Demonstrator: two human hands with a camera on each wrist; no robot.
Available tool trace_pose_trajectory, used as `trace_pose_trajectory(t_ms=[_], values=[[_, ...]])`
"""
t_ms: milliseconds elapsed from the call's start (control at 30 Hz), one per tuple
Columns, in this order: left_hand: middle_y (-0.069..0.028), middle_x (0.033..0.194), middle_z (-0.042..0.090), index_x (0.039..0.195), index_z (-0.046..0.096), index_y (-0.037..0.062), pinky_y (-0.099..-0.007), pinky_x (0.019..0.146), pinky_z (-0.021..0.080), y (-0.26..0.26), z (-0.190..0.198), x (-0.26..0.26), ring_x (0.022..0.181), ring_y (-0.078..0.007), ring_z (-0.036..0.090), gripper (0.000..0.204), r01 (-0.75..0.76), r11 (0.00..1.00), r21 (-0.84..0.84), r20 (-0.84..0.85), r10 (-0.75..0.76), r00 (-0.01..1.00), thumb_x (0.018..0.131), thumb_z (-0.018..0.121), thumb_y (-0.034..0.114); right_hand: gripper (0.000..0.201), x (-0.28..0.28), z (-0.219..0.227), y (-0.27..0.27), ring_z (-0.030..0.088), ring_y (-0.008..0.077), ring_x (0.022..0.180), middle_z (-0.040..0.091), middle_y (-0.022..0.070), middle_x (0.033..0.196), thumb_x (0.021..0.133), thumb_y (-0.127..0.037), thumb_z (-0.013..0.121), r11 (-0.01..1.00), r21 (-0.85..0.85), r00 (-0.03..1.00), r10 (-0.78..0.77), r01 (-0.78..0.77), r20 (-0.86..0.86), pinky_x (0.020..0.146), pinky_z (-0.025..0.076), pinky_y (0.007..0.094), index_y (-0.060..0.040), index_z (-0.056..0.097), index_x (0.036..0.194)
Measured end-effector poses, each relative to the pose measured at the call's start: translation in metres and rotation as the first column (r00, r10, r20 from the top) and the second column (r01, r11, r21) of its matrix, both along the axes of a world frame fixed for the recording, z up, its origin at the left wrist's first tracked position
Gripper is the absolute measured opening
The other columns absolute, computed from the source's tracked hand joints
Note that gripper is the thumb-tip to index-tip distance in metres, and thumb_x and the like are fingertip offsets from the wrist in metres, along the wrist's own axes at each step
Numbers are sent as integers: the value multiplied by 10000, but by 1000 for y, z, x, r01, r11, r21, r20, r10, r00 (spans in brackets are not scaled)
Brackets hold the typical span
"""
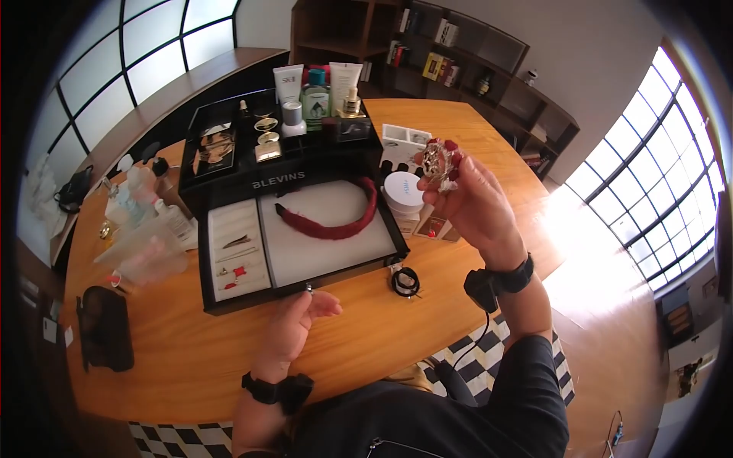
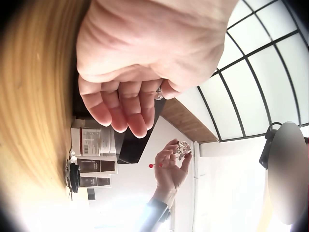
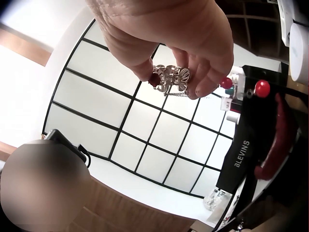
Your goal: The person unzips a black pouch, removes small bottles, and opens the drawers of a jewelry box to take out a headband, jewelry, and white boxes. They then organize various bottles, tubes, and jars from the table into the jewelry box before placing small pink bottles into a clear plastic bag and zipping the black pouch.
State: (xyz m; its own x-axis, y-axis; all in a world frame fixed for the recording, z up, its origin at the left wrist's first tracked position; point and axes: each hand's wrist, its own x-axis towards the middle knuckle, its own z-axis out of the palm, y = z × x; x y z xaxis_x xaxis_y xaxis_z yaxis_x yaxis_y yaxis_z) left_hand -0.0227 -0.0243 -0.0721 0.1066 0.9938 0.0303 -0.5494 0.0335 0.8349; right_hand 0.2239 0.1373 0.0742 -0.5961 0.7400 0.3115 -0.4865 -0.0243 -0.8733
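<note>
My right hand (image 1: 477,202) is raised above the table's right side. Its thumb and fingers pinch a silver openwork ornament (image 3: 170,78) with dark red pieces, fine chains and hanging red beads (image 3: 262,89). Low at the drawer's front edge is my left hand (image 1: 294,328), its fingers relaxed and slightly bent, with nothing in its palm. The drawer's small knob (image 1: 309,288) is right at the left thumb tip. The drawer (image 1: 305,288) of a black BLEVINS box (image 1: 279,172) stands pulled out. A dark red headband (image 1: 336,230) lies in its larger compartment; hairpins (image 1: 237,241) and red-beaded pieces lie in the narrow left one.
Tubes, bottles (image 1: 315,103) and compacts crowd the box's top. Right of the drawer stand a round white container (image 1: 403,191) and small boxes, with a coiled black cord (image 1: 405,282) nearer me. Clear bags and bottles (image 1: 153,244) and a black case (image 1: 105,328) occupy the table's left.
</note>
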Motion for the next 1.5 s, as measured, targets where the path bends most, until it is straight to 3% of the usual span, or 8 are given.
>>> trace_pose_trajectory(t_ms=[233, 467, 667, 767, 900, 1000, 1433, 1500], values=[[-154, 989, 640, 989, 617, -72, -341, 878, 432, -1, 3, 2, 943, -234, 599, 396, -10, 1000, -25, 1, 10, 1000, 991, 338, 209, 384, -30, -25, 3, 608, 153, 939, 593, 61, 1084, 942, -221, 550, 998, -68, 996, -1, 7, 88, 812, 510, 281, -19, 464, 1258], [-147, 984, 644, 996, 621, -67, -333, 877, 431, -1, 3, 2, 938, -218, 599, 397, -5, 1000, -15, 10, 5, 1000, 993, 342, 215, 501, -39, -32, 3, 600, 148, 965, 591, 50, 1118, 895, -243, 621, 960, 241, 911, -221, 141, 348, 791, 502, 257, -25, 435, 1305], [-138, 978, 647, 998, 626, -54, -321, 875, 430, -1, 1, 2, 935, -207, 601, 392, -7, 1000, -18, -9, 7, 1000, 992, 353, 228, 485, -46, -22, 10, 563, 96, 934, 579, 47, 1109, 872, -230, 654, 942, 298, 874, -273, 157, 403, 804, 479, 268, 3, 464, 1252], [-133, 977, 646, 994, 626, -50, -322, 878, 429, -1, 3, 3, 939, -200, 596, 395, -5, 1000, -19, -1, 5, 1000, 992, 345, 227, 464, -62, -19, 17, 601, 138, 902, 604, 73, 1078, 828, -196, 682, 858, 480, 795, -414, 180, 442, 781, 495, 289, -7, 505, 1213], [-125, 976, 642, 998, 623, -50, -321, 886, 425, -2, 6, 2, 949, -190, 587, 404, -7, 999, -35, -42, 6, 999, 992, 332, 229, 443, -91, -12, 13, 633, 251, 883, 628, 130, 990, 730, -157, 735, 418, 906, 699, -628, -69, 343, 781, 505, 325, -44, 568, 1124], [-120, 977, 641, 1005, 621, -51, -319, 890, 424, 0, 4, 2, 954, -184, 584, 410, 4, 1000, -29, -60, -5, 998, 992, 326, 233, 445, -103, -25, 19, 620, 321, 909, 633, 156, 976, 718, -170, 737, 368, 882, 641, -609, -294, 468, 802, 502, 368, -37, 571, 1109], [-117, 972, 646, 1009, 621, -46, -314, 882, 423, 0, 3, 1, 954, -180, 587, 422, 23, 1000, -17, -79, -24, 997, 994, 326, 255, 319, -72, -18, 6, 636, 251, 806, 634, 114, 944, 771, -114, 699, 470, 845, 577, -628, -254, 522, 713, 517, 314, -31, 610, 1065], [-119, 972, 647, 1002, 622, -47, -317, 877, 423, 0, 1, 1, 950, -185, 589, 421, 14, 1000, -18, -75, -15, 997, 994, 327, 254, 278, -58, -17, 2, 626, 277, 772, 635, 121, 890, 775, -128, 692, 416, 886, 634, -633, -205, 444, 687, 504, 337, -25, 622, 1024]])
